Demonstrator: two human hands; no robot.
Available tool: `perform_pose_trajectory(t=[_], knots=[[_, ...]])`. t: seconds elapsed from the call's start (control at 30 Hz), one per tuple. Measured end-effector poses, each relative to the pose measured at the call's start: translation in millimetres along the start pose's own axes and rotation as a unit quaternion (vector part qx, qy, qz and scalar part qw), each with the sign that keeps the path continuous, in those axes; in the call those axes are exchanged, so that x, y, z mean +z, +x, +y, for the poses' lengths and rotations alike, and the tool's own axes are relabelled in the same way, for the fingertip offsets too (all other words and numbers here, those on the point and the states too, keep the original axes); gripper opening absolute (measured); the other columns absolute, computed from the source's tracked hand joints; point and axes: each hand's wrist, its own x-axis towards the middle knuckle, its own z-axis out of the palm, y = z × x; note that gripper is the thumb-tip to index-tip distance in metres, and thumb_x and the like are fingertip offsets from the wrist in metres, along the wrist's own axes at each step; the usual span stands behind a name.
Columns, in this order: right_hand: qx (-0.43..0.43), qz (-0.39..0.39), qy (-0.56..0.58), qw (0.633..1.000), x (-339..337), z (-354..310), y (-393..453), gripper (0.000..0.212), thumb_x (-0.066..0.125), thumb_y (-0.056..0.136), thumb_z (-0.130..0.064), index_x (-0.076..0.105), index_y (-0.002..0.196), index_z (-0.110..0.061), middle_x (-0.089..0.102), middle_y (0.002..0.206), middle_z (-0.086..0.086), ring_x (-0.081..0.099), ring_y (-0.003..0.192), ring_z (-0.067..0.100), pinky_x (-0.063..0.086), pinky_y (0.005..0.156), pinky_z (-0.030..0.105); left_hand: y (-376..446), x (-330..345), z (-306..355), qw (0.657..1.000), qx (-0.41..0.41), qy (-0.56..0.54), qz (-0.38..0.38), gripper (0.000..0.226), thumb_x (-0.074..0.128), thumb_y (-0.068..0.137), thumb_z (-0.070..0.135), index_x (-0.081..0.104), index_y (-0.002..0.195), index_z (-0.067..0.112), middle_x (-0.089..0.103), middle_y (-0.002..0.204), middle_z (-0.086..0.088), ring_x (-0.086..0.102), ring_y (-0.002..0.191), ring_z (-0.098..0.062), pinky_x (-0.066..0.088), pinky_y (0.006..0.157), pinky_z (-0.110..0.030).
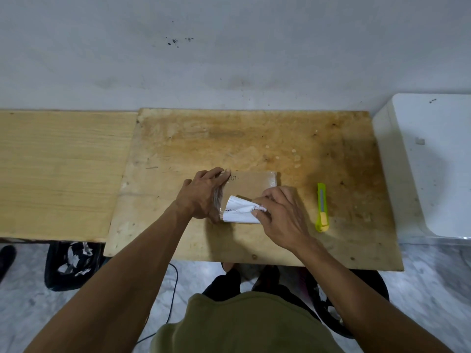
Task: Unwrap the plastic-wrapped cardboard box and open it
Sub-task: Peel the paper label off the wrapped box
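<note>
Both arms reach forward; left hand (204, 193) fingers straight, pressing sideways; right hand (279, 215) curled, thumb and fingertips in pinch grip

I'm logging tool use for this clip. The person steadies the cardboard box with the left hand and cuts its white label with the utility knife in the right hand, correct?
Not quite. The head view shows the utility knife lying unused on the plywood board, right of the cardboard box. The right hand pinches the white label with bare fingers; the left hand steadies the box.
</note>
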Motion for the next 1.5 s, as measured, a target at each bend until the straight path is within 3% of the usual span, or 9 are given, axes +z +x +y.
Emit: perform_pose_trajectory(t=[0.1, 0.2, 0.43, 0.7, 0.8, 0.9, 1.03, 1.3, 1.5], knots=[[-0.025, -0.02, 0.007, 0.999, 4, -15, 9, 0.026, 0.061, 0.085, -0.037, 0.071, 0.103, -0.021, 0.057, 0.102, -0.006, 0.044, 0.103, 0.016, 0.042, 0.086, 0.033, 0, -1, 1, 1.0, 0.0, 0.002, 0.001, 0.142, 0.09, 0.044, 0.049, 0.002, 0.154, 0.039, 0.007, 0.16, 0.014, 0.015, 0.143, -0.024, 0.031, 0.106, -0.052], [-0.067, -0.027, -0.001, 0.997, 13, -20, 10, 0.009, 0.065, 0.087, -0.025, 0.071, 0.088, -0.018, 0.058, 0.092, -0.006, 0.046, 0.096, 0.018, 0.047, 0.077, 0.041, 0, 0, 1, 1.0, -0.001, -0.001, -0.005, 0.142, 0.09, 0.044, 0.05, 0.001, 0.154, 0.039, 0.006, 0.16, 0.015, 0.015, 0.143, -0.024, 0.032, 0.106, -0.052], [-0.125, -0.054, 0.032, 0.99, 1, -7, 9, 0.028, 0.054, 0.091, -0.037, 0.074, 0.08, -0.021, 0.06, 0.085, -0.011, 0.043, 0.094, 0.011, 0.041, 0.077, 0.028, -1, -4, 2, 1.0, -0.003, 0.016, -0.009, 0.142, 0.088, 0.041, 0.049, 0.003, 0.155, 0.038, 0.008, 0.16, 0.014, 0.016, 0.142, -0.023, 0.034, 0.105, -0.051], [-0.167, -0.083, 0.092, 0.978, -3, -4, 8, 0.009, 0.072, 0.086, -0.019, 0.073, 0.079, -0.013, 0.063, 0.086, -0.007, 0.043, 0.097, 0.001, 0.028, 0.081, 0.011, -2, -5, 6, 0.999, -0.014, 0.026, -0.013, 0.141, 0.085, 0.041, 0.051, 0.002, 0.154, 0.04, 0.009, 0.159, 0.015, 0.018, 0.142, -0.023, 0.031, 0.106, -0.057], [-0.207, -0.093, 0.052, 0.972, -10, 4, 3, 0.013, 0.068, 0.09, -0.023, 0.073, 0.079, -0.016, 0.062, 0.086, -0.011, 0.046, 0.097, 0.009, 0.033, 0.076, 0.017, -2, -7, 5, 1.0, -0.012, 0.022, -0.017, 0.14, 0.083, 0.041, 0.057, 0.002, 0.154, 0.04, 0.008, 0.159, 0.014, 0.017, 0.142, -0.023, 0.029, 0.107, -0.059], [-0.166, -0.108, 0.078, 0.977, -23, 25, -9, 0.015, 0.066, 0.093, -0.029, 0.075, 0.086, -0.019, 0.062, 0.093, -0.015, 0.048, 0.103, 0.009, 0.046, 0.076, 0.028, -3, -8, 4, 1.0, -0.007, 0.021, -0.011, 0.136, 0.083, 0.044, 0.053, 0.003, 0.154, 0.039, 0.01, 0.159, 0.014, 0.018, 0.142, -0.023, 0.028, 0.107, -0.058], [-0.12, -0.092, 0.097, 0.984, -29, 31, -17, 0.014, 0.066, 0.091, -0.029, 0.074, 0.087, -0.019, 0.064, 0.095, -0.016, 0.049, 0.105, 0.011, 0.048, 0.078, 0.032, -4, -8, 7, 1.0, -0.015, 0.019, -0.01, 0.135, 0.08, 0.043, 0.051, 0.005, 0.154, 0.039, 0.01, 0.159, 0.014, 0.017, 0.141, -0.023, 0.029, 0.107, -0.056], [-0.068, -0.059, 0.13, 0.987, -27, 35, -29, 0.018, 0.067, 0.088, -0.032, 0.076, 0.087, -0.016, 0.067, 0.093, -0.013, 0.049, 0.102, 0.014, 0.04, 0.087, 0.02, -4, -4, 10, 0.999, -0.032, 0.008, -0.005, 0.137, 0.079, 0.036, 0.048, 0.006, 0.152, 0.043, 0.011, 0.157, 0.018, 0.021, 0.139, -0.021, 0.034, 0.103, -0.053], [-0.015, -0.045, 0.149, 0.988, -35, 49, -47, 0.008, 0.073, 0.083, -0.023, 0.075, 0.086, -0.016, 0.062, 0.094, -0.023, 0.044, 0.102, -0.001, 0.036, 0.087, 0.012, -5, -3, 12, 0.999, -0.037, 0.005, 0.0, 0.138, 0.082, 0.037, 0.043, 0.006, 0.152, 0.043, 0.01, 0.157, 0.018, 0.02, 0.14, -0.021, 0.034, 0.103, -0.052]])
